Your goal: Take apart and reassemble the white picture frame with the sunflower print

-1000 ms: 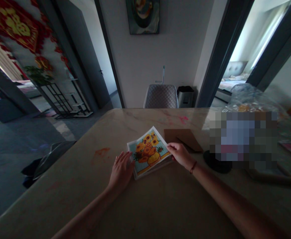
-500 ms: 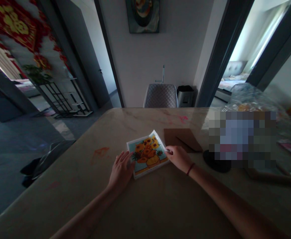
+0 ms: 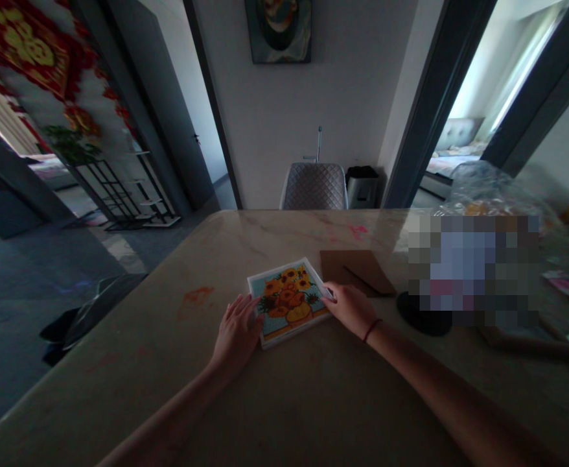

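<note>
A sunflower picture (image 3: 289, 299) with a white border lies slightly turned on the table. It shows orange and yellow blooms in a vase against blue. Along its left edge rests my left hand (image 3: 238, 327), fingers stretched out and the thumb touching the border. My right hand (image 3: 348, 306), with a dark red band at the wrist, is closed on the right edge of the picture. Its fingertips are partly hidden. Just beyond that hand is a flat brown board (image 3: 345, 263) with a dark slanting line across it.
The marble-look table (image 3: 168, 363) has orange and pink marks. To the right stand a black round base (image 3: 423, 314), a blurred-out patch and clear plastic wrapping (image 3: 498, 188). A quilted chair (image 3: 316, 186) and a bin (image 3: 362, 188) stand behind the table.
The picture's far right corner, raised to a point before, now lies lower and flatter. My right fingers have shifted slightly at the edge; my left hand stays in place.
</note>
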A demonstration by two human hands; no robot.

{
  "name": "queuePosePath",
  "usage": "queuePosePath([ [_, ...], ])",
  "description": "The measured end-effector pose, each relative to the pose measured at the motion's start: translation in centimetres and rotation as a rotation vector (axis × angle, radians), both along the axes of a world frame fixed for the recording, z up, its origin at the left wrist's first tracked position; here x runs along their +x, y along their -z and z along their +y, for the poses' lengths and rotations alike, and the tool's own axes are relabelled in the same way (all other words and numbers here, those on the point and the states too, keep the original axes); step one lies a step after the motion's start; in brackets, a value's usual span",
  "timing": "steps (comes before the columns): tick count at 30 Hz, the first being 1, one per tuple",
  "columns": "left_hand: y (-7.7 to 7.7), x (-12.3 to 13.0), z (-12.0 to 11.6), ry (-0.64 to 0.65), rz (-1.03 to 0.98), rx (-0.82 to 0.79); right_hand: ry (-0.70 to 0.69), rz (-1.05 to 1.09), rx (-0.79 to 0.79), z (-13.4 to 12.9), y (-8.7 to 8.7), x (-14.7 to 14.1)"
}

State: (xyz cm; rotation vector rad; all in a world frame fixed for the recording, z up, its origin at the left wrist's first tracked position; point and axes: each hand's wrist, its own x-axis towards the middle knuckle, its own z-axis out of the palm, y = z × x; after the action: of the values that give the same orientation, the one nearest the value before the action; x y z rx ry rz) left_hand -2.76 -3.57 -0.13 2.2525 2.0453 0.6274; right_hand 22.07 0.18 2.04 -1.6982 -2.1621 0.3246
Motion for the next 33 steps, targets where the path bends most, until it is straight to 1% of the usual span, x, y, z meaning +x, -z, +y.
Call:
queuePosePath([
  [7, -0.3, 0.2, -0.2, -0.009, -0.002, -0.027, -0.037, -0.015, -0.003, -0.2, 0.0, 0.2],
  [9, -0.3, 0.2, -0.2, -0.009, 0.004, -0.032, -0.045, 0.032, -0.025, 0.0, 0.1, 0.4],
  [13, -0.3, 0.2, -0.2, -0.01, 0.013, -0.032, -0.105, 0.168, -0.092, 1.0, -0.1, 1.2],
  [14, -0.3, 0.1, -0.1, -0.011, 0.012, -0.028, -0.08, 0.18, -0.089, 1.3, -0.1, 1.5],
  [16, -0.1, 0.1, -0.1, -0.009, 0.009, -0.018, 0.029, 0.136, -0.037, 1.9, -0.3, 2.1],
  [18, 0.0, 0.1, -0.1, -0.01, 0.01, -0.013, 0.144, -0.004, 0.053, 2.3, -0.2, 2.8],
  [20, 0.0, 0.1, -0.1, -0.008, 0.008, -0.016, 0.221, -0.176, 0.121, 2.5, 0.1, 3.5],
  [21, 0.0, 0.1, -0.1, -0.006, 0.005, -0.016, 0.27, -0.242, 0.128, 2.6, 0.4, 3.8],
  [23, 0.0, 0.1, -0.1, 0.002, -0.009, -0.011, 0.346, -0.307, 0.097, 2.9, 1.0, 4.4],
  [26, -0.2, 0.3, -0.2, 0.027, -0.026, -0.016, 0.364, -0.331, 0.065, 3.2, 1.7, 5.1],
  [29, -0.5, 0.5, -0.3, 0.051, -0.02, -0.052, 0.365, -0.335, 0.103, 3.6, 2.1, 5.5],
  [33, -0.7, 0.7, -0.4, 0.068, 0.007, -0.096, 0.373, -0.273, 0.177, 3.7, 2.1, 5.7],
])
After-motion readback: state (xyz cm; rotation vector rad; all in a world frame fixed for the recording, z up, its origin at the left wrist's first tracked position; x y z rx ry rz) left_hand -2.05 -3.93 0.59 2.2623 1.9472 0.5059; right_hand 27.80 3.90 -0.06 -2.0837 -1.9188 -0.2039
